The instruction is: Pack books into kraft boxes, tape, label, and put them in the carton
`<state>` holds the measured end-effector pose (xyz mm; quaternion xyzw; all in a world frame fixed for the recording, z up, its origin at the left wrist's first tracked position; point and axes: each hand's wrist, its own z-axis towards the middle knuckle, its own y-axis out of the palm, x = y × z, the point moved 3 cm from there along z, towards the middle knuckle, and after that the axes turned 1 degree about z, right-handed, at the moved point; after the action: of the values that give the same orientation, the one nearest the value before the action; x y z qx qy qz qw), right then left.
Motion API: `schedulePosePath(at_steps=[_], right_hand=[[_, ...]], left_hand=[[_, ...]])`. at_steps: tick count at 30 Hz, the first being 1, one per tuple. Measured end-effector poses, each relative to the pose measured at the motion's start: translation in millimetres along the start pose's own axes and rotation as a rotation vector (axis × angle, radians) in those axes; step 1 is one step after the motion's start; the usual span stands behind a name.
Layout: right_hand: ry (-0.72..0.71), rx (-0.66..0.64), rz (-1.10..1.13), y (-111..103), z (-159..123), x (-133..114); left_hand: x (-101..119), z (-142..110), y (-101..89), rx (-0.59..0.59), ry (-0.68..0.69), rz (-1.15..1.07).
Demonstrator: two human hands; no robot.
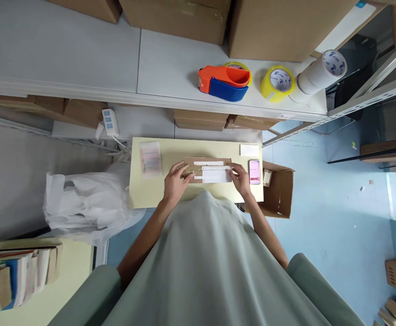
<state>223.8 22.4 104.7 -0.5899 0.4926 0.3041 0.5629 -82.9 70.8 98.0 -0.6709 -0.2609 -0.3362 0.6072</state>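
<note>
A flat brown cardboard parcel [207, 165] with white labels lies on the pale yellow table [150, 194], straight ahead of me. My left hand [175, 182] rests on the parcel's left end, fingers curled over its edge. My right hand [241, 177] presses on the right end, fingers bent against the white label [215, 174]. Both hands touch the parcel from opposite sides. A pink phone [254, 171] lies just right of my right hand. A clear packet [150, 158] sits to the left on the table.
A white slip [249, 150] lies at the table's far right. An open cardboard box [278, 190] stands right of the table, a white plastic bag [82, 203] left. On the shelf above are an orange-blue tape dispenser [224, 82], yellow tape rolls [277, 83] and large boxes [279, 27].
</note>
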Motion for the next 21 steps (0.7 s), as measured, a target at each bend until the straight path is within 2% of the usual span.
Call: schedulePosePath(at_steps=[3,6,15,21], right_hand=[[-0.002,0.039,0.044,4.6,-2.1,-3.3],[0.024,0.063,0.035,9.2,-2.5,-2.9],[0.063,0.114,-0.194,20.9,4.3,6.0],[0.036,0.09,-0.162,24.3,-0.3,7.7]], left_hand=[[1.1,-3.4,-2.3,0.069,-0.026,-0.032],[1.3,-4.4,-2.8,0.081,-0.077,-0.054],[5.6,-5.4,0.1,0.142,-0.266,-0.069],[5.6,-3.5,-1.2,0.126,-0.222,-0.06]])
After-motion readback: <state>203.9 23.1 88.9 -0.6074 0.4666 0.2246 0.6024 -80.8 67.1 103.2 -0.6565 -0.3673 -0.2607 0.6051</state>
